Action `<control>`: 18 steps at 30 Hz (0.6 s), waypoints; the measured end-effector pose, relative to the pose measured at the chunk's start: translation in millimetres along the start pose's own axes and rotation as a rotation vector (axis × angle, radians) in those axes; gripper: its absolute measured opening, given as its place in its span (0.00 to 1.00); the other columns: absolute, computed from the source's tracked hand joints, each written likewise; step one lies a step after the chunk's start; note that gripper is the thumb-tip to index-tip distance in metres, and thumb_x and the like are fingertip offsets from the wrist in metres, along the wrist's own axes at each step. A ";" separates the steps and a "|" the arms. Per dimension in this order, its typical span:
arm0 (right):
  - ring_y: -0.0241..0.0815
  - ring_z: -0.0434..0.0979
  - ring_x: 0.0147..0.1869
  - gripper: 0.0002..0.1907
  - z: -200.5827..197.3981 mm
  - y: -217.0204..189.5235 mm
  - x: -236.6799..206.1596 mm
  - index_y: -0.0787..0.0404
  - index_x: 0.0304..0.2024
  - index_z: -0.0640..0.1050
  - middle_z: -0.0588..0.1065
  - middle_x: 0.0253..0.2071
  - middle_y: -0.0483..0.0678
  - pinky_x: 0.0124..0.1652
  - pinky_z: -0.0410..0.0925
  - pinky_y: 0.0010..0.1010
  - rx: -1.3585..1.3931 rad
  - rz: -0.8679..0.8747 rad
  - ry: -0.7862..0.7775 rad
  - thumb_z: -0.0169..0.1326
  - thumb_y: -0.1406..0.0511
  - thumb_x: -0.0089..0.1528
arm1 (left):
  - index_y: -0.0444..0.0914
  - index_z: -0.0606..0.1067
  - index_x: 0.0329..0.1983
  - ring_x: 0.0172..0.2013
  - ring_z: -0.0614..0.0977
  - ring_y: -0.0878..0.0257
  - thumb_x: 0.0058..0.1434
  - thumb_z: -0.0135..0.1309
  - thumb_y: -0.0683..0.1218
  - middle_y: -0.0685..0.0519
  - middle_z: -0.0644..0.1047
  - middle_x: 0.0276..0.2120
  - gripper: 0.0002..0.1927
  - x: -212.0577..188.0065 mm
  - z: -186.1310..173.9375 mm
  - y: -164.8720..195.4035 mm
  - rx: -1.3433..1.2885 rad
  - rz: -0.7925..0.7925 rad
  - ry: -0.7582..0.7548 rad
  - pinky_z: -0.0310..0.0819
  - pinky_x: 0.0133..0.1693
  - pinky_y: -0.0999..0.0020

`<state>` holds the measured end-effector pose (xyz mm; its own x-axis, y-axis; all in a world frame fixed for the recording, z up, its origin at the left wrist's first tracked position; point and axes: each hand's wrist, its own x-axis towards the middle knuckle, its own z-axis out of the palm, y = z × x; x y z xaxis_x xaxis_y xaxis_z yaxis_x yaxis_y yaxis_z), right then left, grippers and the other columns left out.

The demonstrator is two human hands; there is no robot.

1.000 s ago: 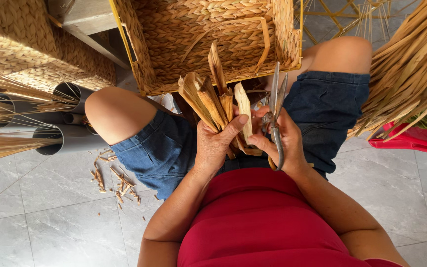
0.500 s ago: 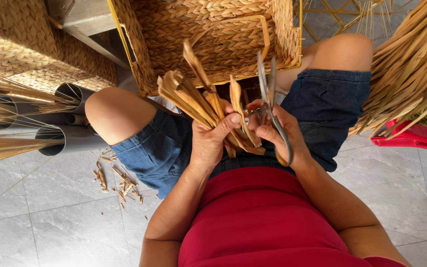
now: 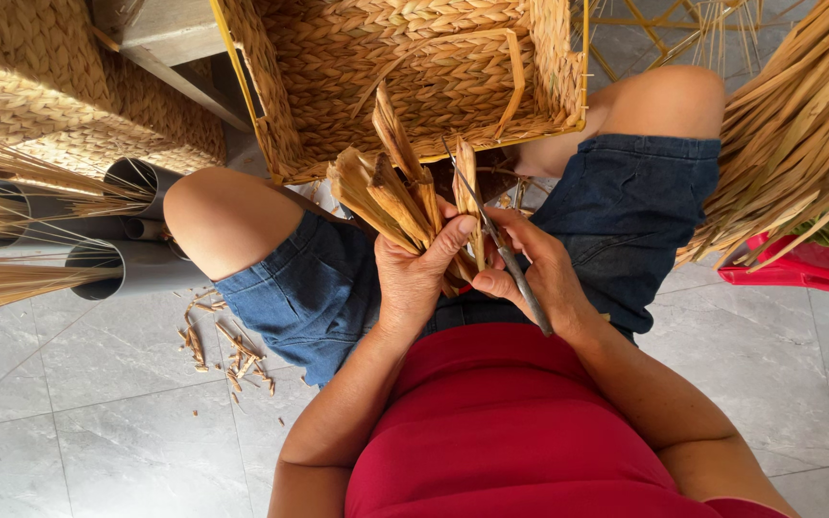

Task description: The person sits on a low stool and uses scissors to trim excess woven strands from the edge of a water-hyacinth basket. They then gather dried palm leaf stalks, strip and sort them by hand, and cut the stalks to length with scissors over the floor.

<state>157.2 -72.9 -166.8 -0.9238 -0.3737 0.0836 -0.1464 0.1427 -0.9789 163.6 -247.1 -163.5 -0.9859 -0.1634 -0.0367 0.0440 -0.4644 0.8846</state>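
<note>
Left hand point(image 3: 413, 278) fingers clamped on dried leaf strips point(image 3: 390, 197), right hand point(image 3: 530, 273) fingers around scissors point(image 3: 496, 245).

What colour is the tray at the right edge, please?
Red, shown in the head view: the tray beneath the dried straw bundle.

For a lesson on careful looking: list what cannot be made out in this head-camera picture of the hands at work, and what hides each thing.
Head view:
- Scissors: the handles are hidden inside the right hand.
- Lower ends of the dried leaf strips: covered by the left hand.
- Woven basket: its far part is cut off by the top edge.
- Grey pipes: cut off by the left edge.
- Red tray: mostly cut off by the right edge and covered by straw.
</note>
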 end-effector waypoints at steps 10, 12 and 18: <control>0.29 0.71 0.36 0.43 4.5 14.4 -7.4 0.65 0.63 0.75 0.70 0.31 0.38 0.42 0.68 0.22 0.009 -0.069 0.064 0.63 0.42 0.58 | 0.35 0.77 0.43 0.35 0.78 0.72 0.62 0.66 0.39 0.58 0.79 0.35 0.09 -2.9 3.8 -3.8 -0.001 0.020 -0.015 0.74 0.39 0.78; 0.28 0.71 0.34 0.42 4.9 17.0 -8.9 0.65 0.62 0.75 0.70 0.29 0.37 0.38 0.68 0.21 0.023 -0.062 0.080 0.63 0.42 0.57 | 0.35 0.77 0.43 0.35 0.78 0.72 0.62 0.66 0.39 0.58 0.79 0.34 0.09 -3.0 3.8 -3.3 -0.035 0.008 -0.029 0.74 0.39 0.78; 0.26 0.69 0.27 0.40 6.1 20.8 -11.3 0.65 0.60 0.76 0.70 0.26 0.37 0.26 0.64 0.18 0.053 -0.040 0.115 0.63 0.44 0.56 | 0.35 0.77 0.42 0.35 0.79 0.72 0.62 0.66 0.39 0.58 0.79 0.34 0.09 -3.3 5.9 -1.3 -0.034 0.002 -0.049 0.75 0.39 0.78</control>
<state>166.7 -71.3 -189.2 -0.9525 -0.2705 0.1402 -0.1674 0.0802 -0.9826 165.8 -240.8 -161.8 -0.9924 -0.1221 -0.0117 0.0504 -0.4933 0.8684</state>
